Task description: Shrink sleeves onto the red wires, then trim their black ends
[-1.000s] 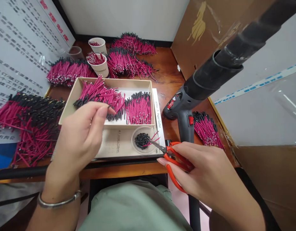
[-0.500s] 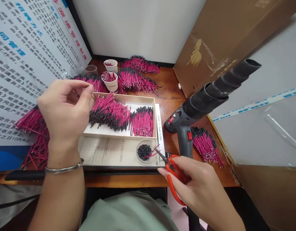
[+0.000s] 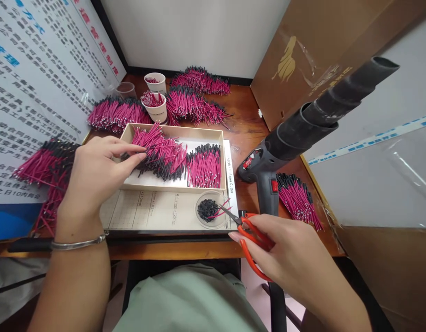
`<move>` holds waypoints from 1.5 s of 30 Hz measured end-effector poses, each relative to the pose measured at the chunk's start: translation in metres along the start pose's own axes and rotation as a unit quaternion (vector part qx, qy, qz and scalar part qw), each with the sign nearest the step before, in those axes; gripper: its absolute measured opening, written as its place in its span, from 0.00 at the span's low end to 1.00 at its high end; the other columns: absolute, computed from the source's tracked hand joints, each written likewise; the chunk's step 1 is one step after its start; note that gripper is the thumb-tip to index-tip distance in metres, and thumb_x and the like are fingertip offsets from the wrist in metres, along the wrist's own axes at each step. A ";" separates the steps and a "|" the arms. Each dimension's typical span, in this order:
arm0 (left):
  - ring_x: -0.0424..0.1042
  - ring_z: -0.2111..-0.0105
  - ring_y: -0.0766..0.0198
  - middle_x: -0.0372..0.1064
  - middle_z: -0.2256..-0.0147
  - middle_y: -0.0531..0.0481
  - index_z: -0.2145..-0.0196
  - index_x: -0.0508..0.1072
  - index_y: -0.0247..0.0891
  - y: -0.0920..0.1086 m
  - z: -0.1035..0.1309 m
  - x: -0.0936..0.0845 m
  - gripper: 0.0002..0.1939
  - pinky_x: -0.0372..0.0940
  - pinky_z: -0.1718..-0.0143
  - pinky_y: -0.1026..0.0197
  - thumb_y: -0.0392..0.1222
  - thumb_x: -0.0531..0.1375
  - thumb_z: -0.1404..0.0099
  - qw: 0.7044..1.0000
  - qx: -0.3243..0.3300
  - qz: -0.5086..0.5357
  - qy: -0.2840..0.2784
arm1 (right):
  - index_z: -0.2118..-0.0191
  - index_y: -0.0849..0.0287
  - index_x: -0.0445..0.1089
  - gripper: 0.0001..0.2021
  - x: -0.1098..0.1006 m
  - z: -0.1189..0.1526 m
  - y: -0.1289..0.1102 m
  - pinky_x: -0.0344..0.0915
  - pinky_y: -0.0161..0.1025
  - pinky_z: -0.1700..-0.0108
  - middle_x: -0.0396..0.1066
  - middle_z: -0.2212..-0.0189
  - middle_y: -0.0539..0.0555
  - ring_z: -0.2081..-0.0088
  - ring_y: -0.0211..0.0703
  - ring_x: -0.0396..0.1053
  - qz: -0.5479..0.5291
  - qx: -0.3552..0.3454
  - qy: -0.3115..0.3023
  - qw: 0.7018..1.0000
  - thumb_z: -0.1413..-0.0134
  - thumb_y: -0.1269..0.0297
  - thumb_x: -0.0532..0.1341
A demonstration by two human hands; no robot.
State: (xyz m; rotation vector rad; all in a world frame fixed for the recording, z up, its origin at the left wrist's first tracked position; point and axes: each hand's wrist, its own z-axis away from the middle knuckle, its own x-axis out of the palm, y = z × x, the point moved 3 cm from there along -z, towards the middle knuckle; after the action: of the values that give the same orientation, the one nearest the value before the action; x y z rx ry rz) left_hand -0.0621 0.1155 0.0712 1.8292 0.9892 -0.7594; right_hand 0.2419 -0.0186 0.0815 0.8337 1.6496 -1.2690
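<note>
My left hand (image 3: 98, 173) is over the left end of a shallow cardboard tray (image 3: 164, 188), thumb and forefinger brought together at the loose heap of pink wires (image 3: 161, 154) with black ends. Whatever is between the fingertips is too small to make out. My right hand (image 3: 282, 251) grips orange-handled scissors (image 3: 256, 237) by the loops. Their blades point left over a clear round dish (image 3: 213, 225) of short black sleeve pieces (image 3: 208, 210). A few pink wires (image 3: 225, 210) lie across the dish's right side, by the blade tips. A neater wire bundle (image 3: 204, 166) fills the tray's right end.
A black heat gun (image 3: 268, 154) stands right of the tray, nozzle up. Another wire pile (image 3: 298, 200) lies beyond it. Two paper cups (image 3: 155, 110) holding wires and more wire heaps (image 3: 190, 103) are behind. The tray rests on a paper cutter board (image 3: 130, 216). A cardboard box (image 3: 289, 60) stands at right.
My left hand has come down and a little right, from above the tray's left edge to the wire heap. My right hand still holds the scissors by the dish. The view has shifted slightly.
</note>
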 end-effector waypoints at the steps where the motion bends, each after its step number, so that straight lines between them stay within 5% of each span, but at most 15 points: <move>1: 0.71 0.65 0.58 0.80 0.66 0.52 0.65 0.84 0.46 -0.001 0.000 0.000 0.08 0.64 0.60 0.55 0.49 0.66 0.34 1.000 0.001 -0.007 -0.006 | 0.77 0.58 0.51 0.25 -0.003 -0.001 0.000 0.41 0.32 0.77 0.49 0.84 0.43 0.80 0.30 0.41 0.015 -0.006 0.004 1.000 0.32 0.52 0.58; 4: 0.68 0.68 0.60 0.78 0.69 0.51 0.67 0.83 0.43 0.008 0.000 -0.004 0.10 0.61 0.63 0.58 0.50 0.65 0.33 1.000 0.002 -0.017 0.013 | 0.78 0.58 0.51 0.25 -0.006 -0.001 -0.002 0.42 0.32 0.78 0.48 0.85 0.43 0.80 0.31 0.42 0.033 -0.013 0.008 0.999 0.32 0.53 0.58; 7: 0.67 0.69 0.62 0.76 0.72 0.52 0.68 0.82 0.44 0.038 0.006 -0.010 0.12 0.60 0.65 0.59 0.49 0.63 0.30 0.999 0.039 0.006 0.028 | 0.78 0.57 0.52 0.26 -0.005 0.001 -0.003 0.43 0.32 0.78 0.50 0.85 0.44 0.80 0.31 0.42 0.019 0.007 0.034 0.999 0.32 0.50 0.58; 11: 0.66 0.78 0.65 0.76 0.76 0.57 0.68 0.82 0.46 0.097 0.023 0.002 0.11 0.57 0.71 0.59 0.43 0.61 0.29 0.966 0.184 0.091 -0.158 | 0.78 0.58 0.57 0.26 -0.007 0.005 -0.003 0.47 0.29 0.78 0.52 0.85 0.44 0.80 0.30 0.44 -0.016 0.043 0.052 0.998 0.32 0.48 0.59; 16: 0.64 0.81 0.59 0.73 0.81 0.51 0.79 0.76 0.43 0.135 0.032 0.021 0.11 0.53 0.70 0.54 0.36 0.61 0.40 0.905 0.277 -0.145 -0.289 | 0.78 0.59 0.59 0.26 -0.008 0.010 0.002 0.47 0.29 0.78 0.51 0.85 0.44 0.80 0.29 0.45 -0.025 0.072 0.081 0.994 0.32 0.47 0.60; 26: 0.66 0.83 0.59 0.63 0.84 0.49 0.84 0.66 0.40 0.146 0.025 0.027 0.15 0.42 0.78 0.58 0.26 0.56 0.45 0.871 0.302 -0.270 -0.278 | 0.77 0.58 0.53 0.26 -0.006 0.021 0.005 0.45 0.31 0.79 0.47 0.82 0.44 0.78 0.30 0.42 -0.095 0.098 0.082 0.987 0.34 0.49 0.62; 35: 0.66 0.84 0.60 0.66 0.83 0.49 0.83 0.68 0.39 0.167 0.019 0.028 0.14 0.40 0.81 0.59 0.24 0.59 0.46 0.823 0.251 -0.339 -0.381 | 0.77 0.57 0.49 0.27 0.000 0.026 0.010 0.46 0.32 0.80 0.48 0.83 0.44 0.79 0.30 0.44 -0.127 0.110 0.086 0.982 0.34 0.50 0.63; 45: 0.63 0.82 0.57 0.62 0.83 0.51 0.82 0.58 0.43 0.146 0.039 0.021 0.15 0.51 0.71 0.52 0.24 0.54 0.47 0.874 0.326 -0.258 -0.252 | 0.77 0.57 0.49 0.27 0.005 0.028 0.011 0.46 0.31 0.79 0.49 0.83 0.44 0.79 0.29 0.45 -0.140 0.118 0.076 0.980 0.35 0.50 0.62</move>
State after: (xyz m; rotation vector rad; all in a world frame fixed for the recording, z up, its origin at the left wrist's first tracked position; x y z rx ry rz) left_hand 0.0706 0.0455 0.0986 1.7353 0.9269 -1.9875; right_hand 0.2562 -0.0431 0.0701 0.8792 1.8085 -1.6556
